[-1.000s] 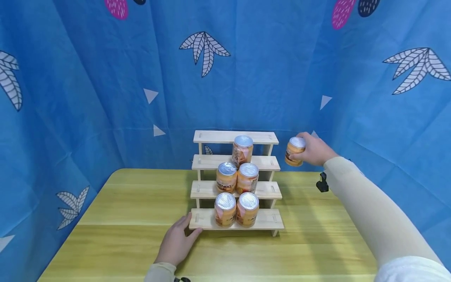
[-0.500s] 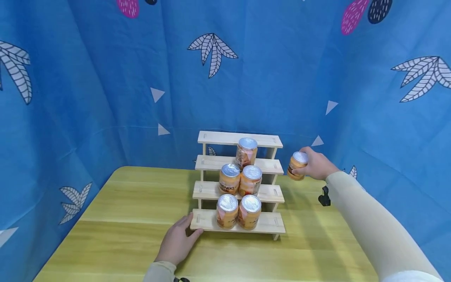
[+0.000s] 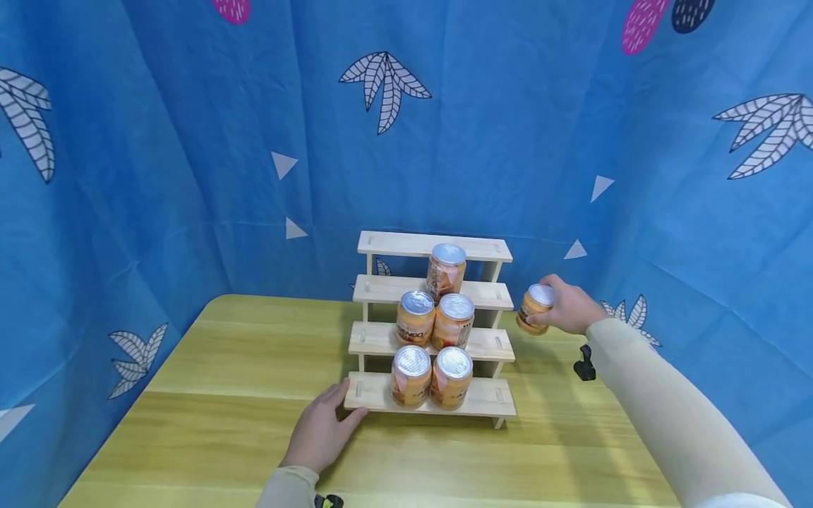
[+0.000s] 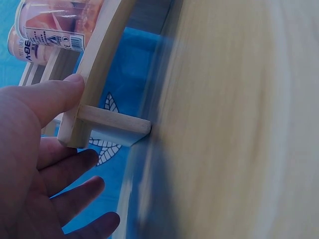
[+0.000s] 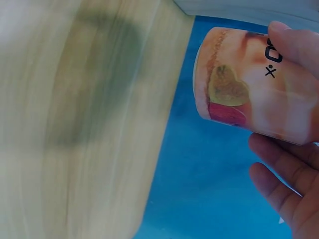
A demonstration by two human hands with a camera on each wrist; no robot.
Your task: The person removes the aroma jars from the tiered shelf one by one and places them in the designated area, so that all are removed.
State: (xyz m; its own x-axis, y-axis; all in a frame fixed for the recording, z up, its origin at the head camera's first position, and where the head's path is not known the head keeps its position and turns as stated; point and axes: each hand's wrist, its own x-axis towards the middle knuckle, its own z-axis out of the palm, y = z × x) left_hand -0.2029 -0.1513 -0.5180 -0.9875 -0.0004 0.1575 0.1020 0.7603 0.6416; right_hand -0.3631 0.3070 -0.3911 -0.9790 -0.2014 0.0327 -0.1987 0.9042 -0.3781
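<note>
In the head view my right hand (image 3: 571, 309) grips an orange can (image 3: 536, 310) with a silver lid, to the right of the wooden tiered shelf (image 3: 365, 392). The right wrist view shows thumb and fingers on opposite sides of this can (image 5: 249, 84), held over the table. My left hand (image 3: 320, 432) pinches the left end of the lowest shelf board between thumb and index finger; its other fingers spread loosely in the left wrist view. On the shelf, two cans (image 3: 411, 377) stand on the lowest tier, two cans (image 3: 416, 319) on the second, and one can (image 3: 447, 269) on the third.
Pale wood makes up the tabletop (image 3: 209, 395) under the shelf. A blue curtain (image 3: 495, 141) with leaf prints hangs behind and on both sides. The top tier (image 3: 406, 243) rises near the back curtain.
My right hand has lowered the can beside the shelf, closer to the table. The left hand keeps its place on the board. The head view has shifted slightly.
</note>
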